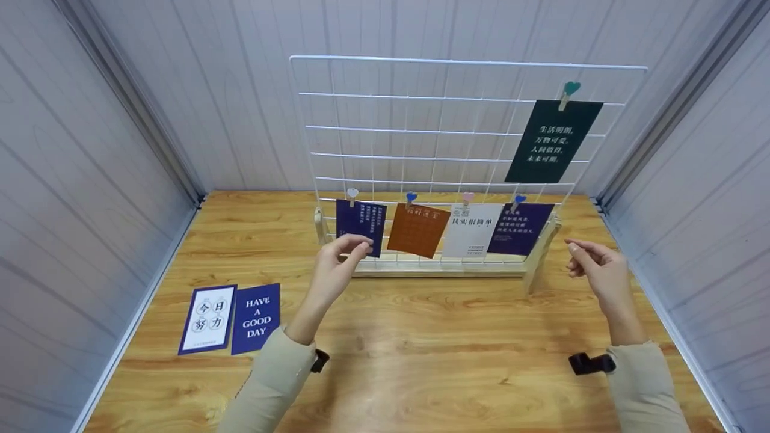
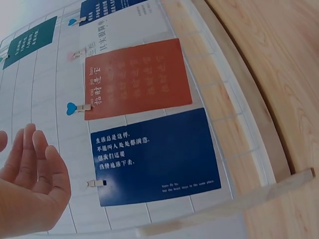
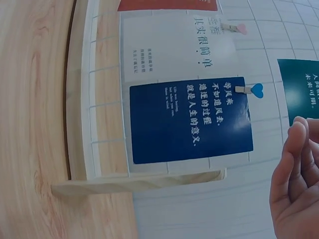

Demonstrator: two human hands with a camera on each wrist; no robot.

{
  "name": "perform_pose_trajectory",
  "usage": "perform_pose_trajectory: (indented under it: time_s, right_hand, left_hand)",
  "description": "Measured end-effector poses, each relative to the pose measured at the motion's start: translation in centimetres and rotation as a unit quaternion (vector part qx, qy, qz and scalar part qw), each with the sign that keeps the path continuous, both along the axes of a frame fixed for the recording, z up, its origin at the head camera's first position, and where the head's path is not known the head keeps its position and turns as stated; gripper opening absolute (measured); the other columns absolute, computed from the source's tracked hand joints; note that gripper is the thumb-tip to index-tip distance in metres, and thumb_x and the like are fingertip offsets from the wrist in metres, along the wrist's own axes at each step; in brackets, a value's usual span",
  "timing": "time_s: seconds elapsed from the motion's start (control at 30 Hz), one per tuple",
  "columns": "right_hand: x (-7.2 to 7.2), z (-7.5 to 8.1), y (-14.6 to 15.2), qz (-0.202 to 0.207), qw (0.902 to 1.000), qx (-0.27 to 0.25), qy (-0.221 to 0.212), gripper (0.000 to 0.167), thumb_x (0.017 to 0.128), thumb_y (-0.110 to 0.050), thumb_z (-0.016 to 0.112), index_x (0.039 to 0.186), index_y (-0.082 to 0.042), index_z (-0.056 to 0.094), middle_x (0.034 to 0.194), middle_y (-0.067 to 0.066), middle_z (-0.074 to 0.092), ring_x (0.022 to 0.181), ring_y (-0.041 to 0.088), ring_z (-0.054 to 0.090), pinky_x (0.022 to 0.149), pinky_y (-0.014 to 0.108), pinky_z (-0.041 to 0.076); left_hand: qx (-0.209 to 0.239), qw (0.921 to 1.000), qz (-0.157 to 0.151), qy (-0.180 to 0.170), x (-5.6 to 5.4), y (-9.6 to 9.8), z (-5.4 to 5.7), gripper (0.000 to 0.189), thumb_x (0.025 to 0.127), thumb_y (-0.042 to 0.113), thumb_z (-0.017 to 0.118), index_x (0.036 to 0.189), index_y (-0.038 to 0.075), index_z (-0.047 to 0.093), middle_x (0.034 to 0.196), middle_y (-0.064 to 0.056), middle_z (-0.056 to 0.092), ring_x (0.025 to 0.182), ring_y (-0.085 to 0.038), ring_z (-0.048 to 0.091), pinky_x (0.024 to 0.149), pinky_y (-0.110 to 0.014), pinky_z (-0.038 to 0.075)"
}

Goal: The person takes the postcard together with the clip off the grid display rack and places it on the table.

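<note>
My left hand [image 1: 338,264] is raised before the lower left of a white wire grid [image 1: 439,127], fingers loosely bent, holding nothing. Nearest to it hangs a dark blue card [image 2: 159,154] under a white heart clothespin [image 1: 352,195]; in the head view the hand covers part of this card. My right hand [image 1: 601,270], with fingers bent and nothing in them, hovers beyond the grid's right end. Close by hangs another blue card [image 3: 192,119] with a blue heart clothespin [image 3: 249,90]. Between them hang an orange card [image 1: 419,230] and a white card [image 1: 472,231].
A dark green card [image 1: 553,141] hangs at the grid's upper right from a green heart clothespin [image 1: 569,93]. Two cards lie on the wooden table at the left: a white one with a blue border [image 1: 207,319] and a blue one [image 1: 257,316]. Wooden feet [image 1: 538,258] support the grid.
</note>
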State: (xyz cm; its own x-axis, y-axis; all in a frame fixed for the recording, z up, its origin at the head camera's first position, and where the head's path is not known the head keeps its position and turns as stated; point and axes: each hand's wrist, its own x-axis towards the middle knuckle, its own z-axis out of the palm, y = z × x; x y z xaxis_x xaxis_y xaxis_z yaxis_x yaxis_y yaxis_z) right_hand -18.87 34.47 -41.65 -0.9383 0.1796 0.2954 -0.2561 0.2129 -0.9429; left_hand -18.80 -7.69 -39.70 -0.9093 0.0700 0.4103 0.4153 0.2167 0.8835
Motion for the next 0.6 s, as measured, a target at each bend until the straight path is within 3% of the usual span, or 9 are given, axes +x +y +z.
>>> perform_pose_trajectory:
  time_s: [0.17,0.27,0.37,0.6]
  right_hand:
    - [-0.7,0.5,-1.0,0.009,0.9995,-0.027,0.011,0.021,0.085,-0.013,0.059,0.099,0.001,0.065,0.06,0.007,0.058,0.051,0.013,0.055,0.048,0.023,0.047]
    - [-1.1,1.1,-1.7,0.019,0.9984,-0.049,0.02,0.017,0.084,-0.011,0.059,0.095,-0.001,0.066,0.06,0.007,0.058,0.051,0.013,0.055,0.047,0.022,0.047]
    - [-1.4,1.9,-2.2,0.027,0.9974,-0.06,0.028,0.017,0.084,-0.011,0.059,0.094,0.001,0.066,0.06,0.006,0.058,0.051,0.014,0.055,0.047,0.022,0.047]
    - [-2.1,3.5,-3.1,0.038,0.9944,-0.086,0.048,0.028,0.083,-0.008,0.06,0.1,0.014,0.058,0.062,0.011,0.058,0.051,0.015,0.055,0.047,0.023,0.047]
  left_hand:
    - [0.01,0.9998,-0.017,-0.005,-0.1,1.0,0.7,0.014,0.087,0.006,0.054,0.091,-0.006,0.062,0.082,-0.016,0.063,0.076,-0.027,0.057,0.063,-0.024,0.045]
    - [0.013,0.9994,-0.028,-0.013,-1.2,1.4,-0.3,0.016,0.087,0.011,0.055,0.092,-0.001,0.063,0.084,-0.013,0.063,0.076,-0.02,0.057,0.065,-0.026,0.045]
    - [0.02,0.9986,-0.041,-0.027,-1.6,2.3,0.0,0.017,0.088,0.013,0.054,0.094,-0.001,0.064,0.085,-0.012,0.063,0.077,-0.018,0.056,0.067,-0.029,0.046]
    - [0.052,0.9952,-0.073,-0.039,-0.8,4.3,2.0,0.018,0.088,0.005,0.053,0.094,-0.01,0.06,0.086,-0.019,0.062,0.078,-0.017,0.059,0.071,-0.032,0.048]
